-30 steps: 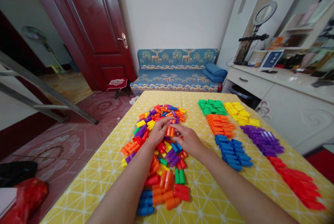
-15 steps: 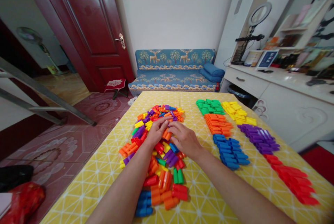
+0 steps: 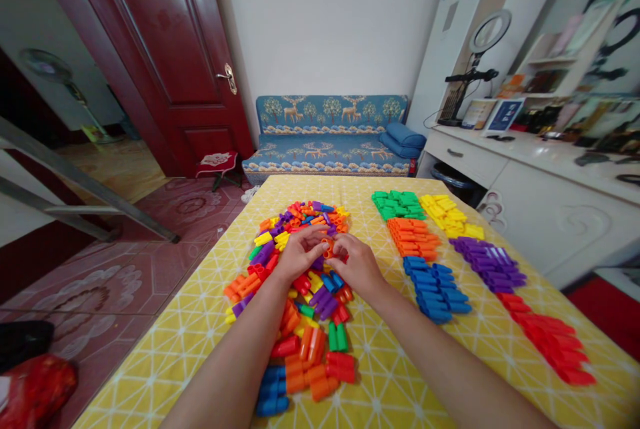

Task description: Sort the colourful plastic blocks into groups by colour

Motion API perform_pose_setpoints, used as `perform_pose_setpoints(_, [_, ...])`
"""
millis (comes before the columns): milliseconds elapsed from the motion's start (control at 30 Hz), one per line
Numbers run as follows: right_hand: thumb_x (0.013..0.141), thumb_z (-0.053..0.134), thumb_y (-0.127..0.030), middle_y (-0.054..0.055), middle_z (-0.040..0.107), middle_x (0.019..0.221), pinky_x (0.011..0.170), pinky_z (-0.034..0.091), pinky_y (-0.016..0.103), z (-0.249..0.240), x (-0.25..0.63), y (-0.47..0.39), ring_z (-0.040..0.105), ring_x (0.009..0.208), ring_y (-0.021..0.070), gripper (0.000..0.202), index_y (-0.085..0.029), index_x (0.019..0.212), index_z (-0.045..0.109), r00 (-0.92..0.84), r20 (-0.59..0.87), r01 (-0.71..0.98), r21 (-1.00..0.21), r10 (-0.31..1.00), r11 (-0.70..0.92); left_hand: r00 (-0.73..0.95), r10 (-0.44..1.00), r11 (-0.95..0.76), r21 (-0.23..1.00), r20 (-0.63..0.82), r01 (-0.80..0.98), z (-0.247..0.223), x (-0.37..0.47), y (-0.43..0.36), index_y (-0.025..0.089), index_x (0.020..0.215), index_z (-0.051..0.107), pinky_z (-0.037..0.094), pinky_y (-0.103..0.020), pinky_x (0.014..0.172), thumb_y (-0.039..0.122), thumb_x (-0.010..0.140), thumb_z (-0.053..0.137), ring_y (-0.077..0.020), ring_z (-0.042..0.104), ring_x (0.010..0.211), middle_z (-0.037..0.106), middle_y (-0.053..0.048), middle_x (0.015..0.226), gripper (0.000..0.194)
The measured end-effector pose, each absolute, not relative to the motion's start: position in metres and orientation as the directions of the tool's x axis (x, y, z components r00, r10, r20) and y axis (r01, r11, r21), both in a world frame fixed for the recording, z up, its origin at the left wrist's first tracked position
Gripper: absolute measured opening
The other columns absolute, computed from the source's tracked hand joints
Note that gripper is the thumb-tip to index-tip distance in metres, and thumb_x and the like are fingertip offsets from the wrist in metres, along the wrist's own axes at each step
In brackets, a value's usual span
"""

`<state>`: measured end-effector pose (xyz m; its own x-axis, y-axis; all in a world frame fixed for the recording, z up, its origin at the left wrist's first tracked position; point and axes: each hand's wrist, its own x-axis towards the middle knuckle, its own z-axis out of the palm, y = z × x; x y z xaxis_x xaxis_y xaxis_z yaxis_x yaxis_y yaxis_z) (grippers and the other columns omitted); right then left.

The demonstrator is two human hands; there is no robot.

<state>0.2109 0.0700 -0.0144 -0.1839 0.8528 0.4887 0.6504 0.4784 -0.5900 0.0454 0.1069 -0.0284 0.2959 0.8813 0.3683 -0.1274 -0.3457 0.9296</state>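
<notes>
Both hands are over a mixed pile of plastic tube-shaped building blocks (image 3: 324, 302) in red, orange, yellow, purple, green and blue. An orange block (image 3: 327, 248) is between the fingertips, its round open ends facing me. My left hand (image 3: 301, 254) has its thumb and curled fingers at the block's left side. From the right, my right hand (image 3: 357, 264) pinches it with bent fingers. Fingers partly hide the block. Sorted groups lie to the right: green blocks (image 3: 399, 205), orange blocks (image 3: 413, 238), blue blocks (image 3: 436, 290), yellow blocks (image 3: 450, 217), purple blocks (image 3: 487, 262) and red blocks (image 3: 547, 338).
The table has a yellow patterned cloth (image 3: 395, 376). Beyond it stands a blue sofa (image 3: 327, 146). A white dresser (image 3: 550, 206) is at the right, a metal ladder (image 3: 95, 209) at the left. A small red stool (image 3: 217, 164) sits by the door (image 3: 165, 49).
The orange block has turned end-on between my fingertips and come up slightly. My hands have closed in around it. The view has shifted a little.
</notes>
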Motion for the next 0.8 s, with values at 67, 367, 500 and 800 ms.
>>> perform_pose_setpoints(67, [0.072, 0.070, -0.014, 0.003, 0.067, 0.095, 0.073, 0.050, 0.029, -0.012, 0.213, 0.068, 0.062, 0.071, 0.0142, 0.027, -0.019, 0.097, 0.062, -0.155, 0.459, 0.650, -0.619, 0.875, 0.440, 0.296, 0.884, -0.330, 0.931, 0.362, -0.153, -0.029, 0.045, 0.107, 0.015, 0.115, 0.063, 0.055, -0.029, 0.077, 0.033, 0.074, 0.077, -0.0195, 0.070, 0.085, 0.074, -0.009, 0.093, 0.047])
perform_pose_setpoints(367, [0.079, 0.066, -0.022, 0.004, 0.060, 0.125, 0.075, 0.051, 0.030, -0.006, 0.221, 0.054, 0.064, 0.097, 0.0195, 0.037, -0.024, 0.115, 0.061, -0.299, 0.471, 0.795, -0.359, 0.830, 0.490, 0.339, 0.883, -0.305, 0.946, 0.324, -0.112, -0.021, 0.045, 0.100, 0.014, 0.117, 0.062, 0.057, -0.032, 0.073, 0.041, 0.079, 0.070, -0.0231, 0.071, 0.085, 0.075, -0.011, 0.095, 0.047])
perform_pose_setpoints(500, [0.078, 0.065, -0.023, 0.004, 0.066, 0.109, 0.074, 0.051, 0.029, -0.001, 0.237, 0.052, 0.065, 0.092, 0.0188, 0.029, -0.023, 0.107, 0.062, -0.304, 0.482, 0.801, -0.338, 0.822, 0.495, 0.348, 0.882, -0.300, 0.948, 0.318, -0.107, -0.020, 0.046, 0.099, 0.015, 0.116, 0.063, 0.058, -0.039, 0.079, 0.044, 0.080, 0.068, -0.0243, 0.072, 0.083, 0.075, -0.011, 0.094, 0.047])
perform_pose_setpoints(800, [0.077, 0.064, -0.035, 0.007, 0.070, 0.097, 0.073, 0.047, 0.033, 0.019, 0.351, 0.085, 0.063, 0.095, 0.0254, 0.026, -0.022, 0.100, 0.067, 0.003, 0.463, 0.993, -0.109, 0.887, 0.054, 0.326, 0.891, -0.302, 0.948, 0.317, -0.097, -0.027, 0.046, 0.104, 0.015, 0.116, 0.064, 0.058, -0.040, 0.081, 0.048, 0.082, 0.065, -0.0266, 0.072, 0.089, 0.075, -0.012, 0.098, 0.047])
